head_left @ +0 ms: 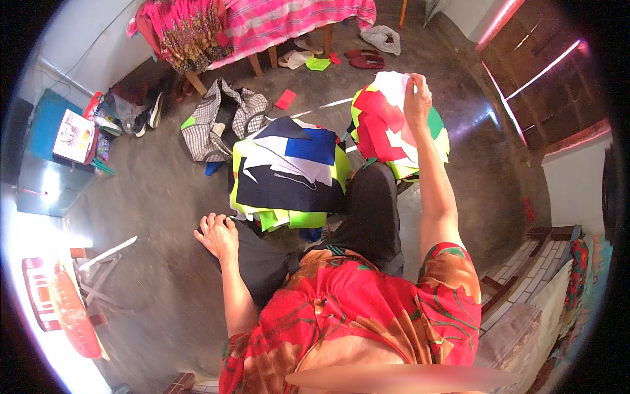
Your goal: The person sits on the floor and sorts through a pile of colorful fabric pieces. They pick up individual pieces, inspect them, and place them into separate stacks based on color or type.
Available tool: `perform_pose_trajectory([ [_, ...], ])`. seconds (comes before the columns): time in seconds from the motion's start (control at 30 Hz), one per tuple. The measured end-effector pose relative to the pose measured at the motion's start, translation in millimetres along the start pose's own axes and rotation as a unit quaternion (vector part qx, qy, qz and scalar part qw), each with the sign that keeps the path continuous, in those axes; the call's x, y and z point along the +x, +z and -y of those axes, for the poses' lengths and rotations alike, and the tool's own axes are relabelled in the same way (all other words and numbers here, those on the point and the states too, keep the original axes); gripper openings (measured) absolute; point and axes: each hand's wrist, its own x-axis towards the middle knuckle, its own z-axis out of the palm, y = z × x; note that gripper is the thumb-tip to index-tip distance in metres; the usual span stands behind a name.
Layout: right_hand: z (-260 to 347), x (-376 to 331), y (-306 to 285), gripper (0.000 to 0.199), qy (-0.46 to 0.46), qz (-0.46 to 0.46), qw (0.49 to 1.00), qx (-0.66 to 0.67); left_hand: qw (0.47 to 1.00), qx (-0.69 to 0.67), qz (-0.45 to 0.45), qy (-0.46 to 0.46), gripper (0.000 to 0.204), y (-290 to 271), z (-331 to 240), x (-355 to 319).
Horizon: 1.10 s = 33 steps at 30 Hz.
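My right hand [418, 104] reaches forward to a pile of cut cloth pieces on the right, its fingers closed at the edge of a white cloth piece [392, 85]. Under that piece lie red cloth pieces [378, 121], with neon yellow and green ones showing at the sides. My left hand [218, 236] rests on my left knee, fingers spread, holding nothing. Between my knees and the bed sits a second pile, topped by a black cloth piece [279, 192], a blue cloth piece [319, 146] and white strips. Neon yellow cloth [289, 218] sticks out beneath it.
A checked cloth bag [209, 125] lies crumpled beyond the left pile. A red scrap [285, 100] is on the floor. Farther off are a bed with a pink cover [282, 26], dark red shoes [365, 59] and a white plastic bag [380, 39]. A blue cabinet [46, 174] stands left.
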Motion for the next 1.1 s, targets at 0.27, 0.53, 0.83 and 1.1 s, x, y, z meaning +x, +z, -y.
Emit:
perform_pose_trajectory([
  [0.27, 115, -107, -67, 0.008, -0.003, 0.254, 0.945, 0.204, 1.000, -0.013, 0.011, -0.001, 0.022, -2, 0, 0],
  [0.53, 164, -160, -78, 0.010, -0.024, 0.314, 0.923, 0.223, 0.974, -0.217, -0.021, 0.062, 0.027, -18, -11, 1],
  [0.83, 219, -171, -79, 0.017, -0.032, 0.390, 0.891, 0.231, 0.849, -0.509, 0.025, 0.142, 0.078, -44, -121, -50],
  [1.1, 232, -178, -93, 0.016, -0.078, 0.515, 0.806, 0.282, 0.875, -0.465, -0.020, 0.135, 0.026, -31, -103, -44],
])
